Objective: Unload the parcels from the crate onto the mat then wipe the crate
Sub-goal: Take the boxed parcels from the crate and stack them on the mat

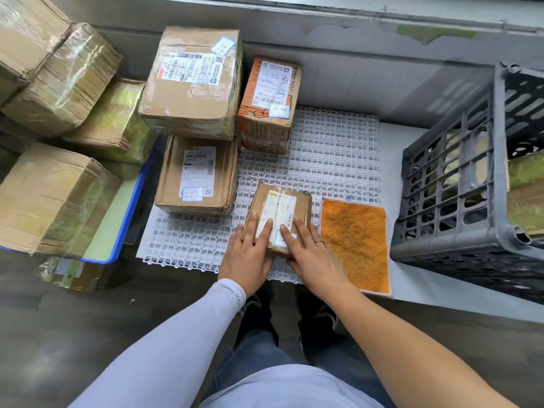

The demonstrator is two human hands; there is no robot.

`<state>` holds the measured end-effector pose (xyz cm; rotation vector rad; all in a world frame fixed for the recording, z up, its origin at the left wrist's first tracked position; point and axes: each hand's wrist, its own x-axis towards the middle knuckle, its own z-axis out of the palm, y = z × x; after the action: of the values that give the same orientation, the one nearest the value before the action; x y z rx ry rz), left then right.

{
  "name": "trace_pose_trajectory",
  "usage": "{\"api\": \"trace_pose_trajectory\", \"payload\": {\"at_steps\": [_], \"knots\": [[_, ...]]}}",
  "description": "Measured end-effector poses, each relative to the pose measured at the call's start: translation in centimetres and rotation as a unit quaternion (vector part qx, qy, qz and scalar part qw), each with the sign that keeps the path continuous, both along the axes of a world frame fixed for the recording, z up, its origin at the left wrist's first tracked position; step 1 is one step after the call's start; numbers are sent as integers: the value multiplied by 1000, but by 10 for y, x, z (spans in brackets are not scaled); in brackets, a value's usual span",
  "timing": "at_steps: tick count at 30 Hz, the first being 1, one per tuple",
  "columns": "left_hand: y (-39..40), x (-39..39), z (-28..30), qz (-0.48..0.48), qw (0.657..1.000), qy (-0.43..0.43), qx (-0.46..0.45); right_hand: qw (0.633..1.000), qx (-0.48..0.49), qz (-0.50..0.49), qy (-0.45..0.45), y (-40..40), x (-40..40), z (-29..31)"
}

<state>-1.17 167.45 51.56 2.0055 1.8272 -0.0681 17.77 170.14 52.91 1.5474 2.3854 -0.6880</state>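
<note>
Both hands, left hand [250,254] and right hand [312,254], flat with straight fingers on small parcel [279,216] at mat [338,160] front edge; risk of sliding off edge or onto orange cloth [354,245]; crate [453,178] not yet emptied.

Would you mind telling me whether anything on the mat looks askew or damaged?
The small parcel under both hands lies skewed to the mat grid. The big box stacked on another box overhangs it and looks dented and crumpled. Nothing looks spilled.
</note>
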Motion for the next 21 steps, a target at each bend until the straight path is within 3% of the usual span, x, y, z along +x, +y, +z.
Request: {"api": "trace_pose_trajectory", "payload": {"at_steps": [5, 11, 21], "knots": [[-11, -3, -11, -9, 999, 34, -32, 1000, -8, -6, 3, -7, 3, -16], [1, -10, -5, -17, 998, 58, -11, 992, -25, -126, -15, 1, -4, -12], [24, -15, 2, -10, 999, 50, -5, 990, -14, -143, 0, 14, -4, -9]]}}
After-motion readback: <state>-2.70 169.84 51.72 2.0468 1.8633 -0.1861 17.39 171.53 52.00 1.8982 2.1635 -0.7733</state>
